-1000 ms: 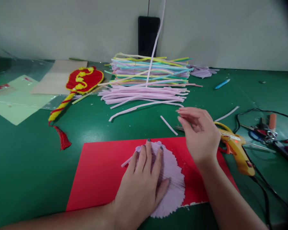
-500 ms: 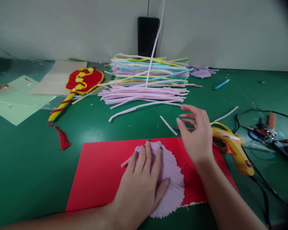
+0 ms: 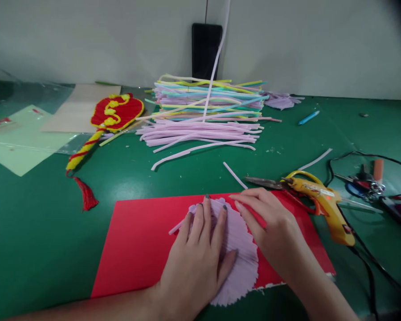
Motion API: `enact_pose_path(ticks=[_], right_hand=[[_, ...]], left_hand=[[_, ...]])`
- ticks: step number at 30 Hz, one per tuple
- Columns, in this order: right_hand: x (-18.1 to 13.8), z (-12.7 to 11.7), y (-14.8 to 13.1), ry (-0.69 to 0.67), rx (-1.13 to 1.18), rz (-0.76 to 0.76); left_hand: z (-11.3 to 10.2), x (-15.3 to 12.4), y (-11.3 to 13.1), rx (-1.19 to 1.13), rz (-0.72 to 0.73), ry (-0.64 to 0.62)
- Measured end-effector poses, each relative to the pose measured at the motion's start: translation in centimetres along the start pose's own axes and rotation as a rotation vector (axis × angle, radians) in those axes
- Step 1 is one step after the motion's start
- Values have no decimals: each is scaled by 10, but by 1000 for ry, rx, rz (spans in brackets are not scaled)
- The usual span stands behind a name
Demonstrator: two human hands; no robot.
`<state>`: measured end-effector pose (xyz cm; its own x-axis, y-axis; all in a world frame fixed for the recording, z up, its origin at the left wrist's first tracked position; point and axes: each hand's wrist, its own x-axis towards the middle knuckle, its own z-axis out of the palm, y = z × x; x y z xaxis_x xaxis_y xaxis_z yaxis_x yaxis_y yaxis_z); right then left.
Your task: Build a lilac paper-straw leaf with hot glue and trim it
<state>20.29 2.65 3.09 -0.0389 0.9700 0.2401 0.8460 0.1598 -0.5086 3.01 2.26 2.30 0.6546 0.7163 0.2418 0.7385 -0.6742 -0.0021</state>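
Both left hand [image 3: 197, 261] and right hand [image 3: 276, 229] press spread fingers [image 3: 205, 218] onto lilac fan [image 3: 242, 258].

Craft workshop; pipe cleaners [image 3: 203, 116], glue gun [image 3: 324, 203]

Both forearms bare up to the near frame edge. left hand [image 3: 195, 256]: dark-painted nails. right hand [image 3: 276, 229]: nail colour too blurred to tell.

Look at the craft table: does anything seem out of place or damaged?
One lilac strip sticks out sideways from the lilac fan under the left hand, breaking its edge. The red sheet looks ragged and white along its near right edge.
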Motion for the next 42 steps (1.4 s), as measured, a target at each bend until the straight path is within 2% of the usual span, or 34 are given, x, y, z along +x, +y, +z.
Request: enact_pose_path(ticks=[2,5,12,18,28,37,42], right_hand=[[-15,-1,-3,11,-50,13],[-34,1,-5,66,-48,-47],[-54,12,-7,20,-114,-63],[-61,21,-5,-25,-192,-56],[-61,24,-5,-3,-236,-62],[-60,25,-6,43,-216,-62],[-61,22,-5,101,-155,-120]], left_hand=[[0,-1,0,-5,-2,8],[1,-1,0,-9,-5,9],[1,0,0,-17,-12,-34],[0,0,-1,-22,-16,-59],[1,-4,1,-11,-29,-46],[-1,-2,1,-12,-3,-35],[-2,-1,0,-11,0,-33]])
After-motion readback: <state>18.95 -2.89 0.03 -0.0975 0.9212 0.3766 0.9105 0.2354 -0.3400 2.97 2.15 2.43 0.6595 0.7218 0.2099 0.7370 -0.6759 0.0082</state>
